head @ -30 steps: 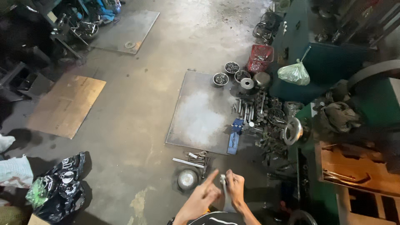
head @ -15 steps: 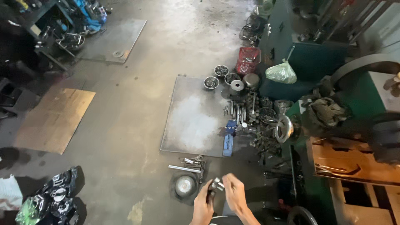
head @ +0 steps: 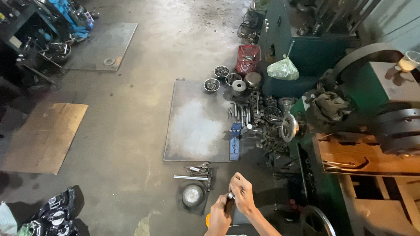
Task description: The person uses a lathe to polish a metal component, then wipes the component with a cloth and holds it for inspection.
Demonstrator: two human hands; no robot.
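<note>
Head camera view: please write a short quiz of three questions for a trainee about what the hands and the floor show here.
1. True or false: both hands are closed together around one small metal part.
2. Which thing lies on the floor nearest to the hands? A) a red basket B) a round metal bowl C) a green plastic bag
3. Fill in: the blue tool lies at the ______ edge of the large metal plate, as the picture shows it.

Key
1. True: the left hand and the right hand meet on a small metal part.
2. B: the round metal bowl.
3. Right: the blue tool lies beside the metal plate.
</note>
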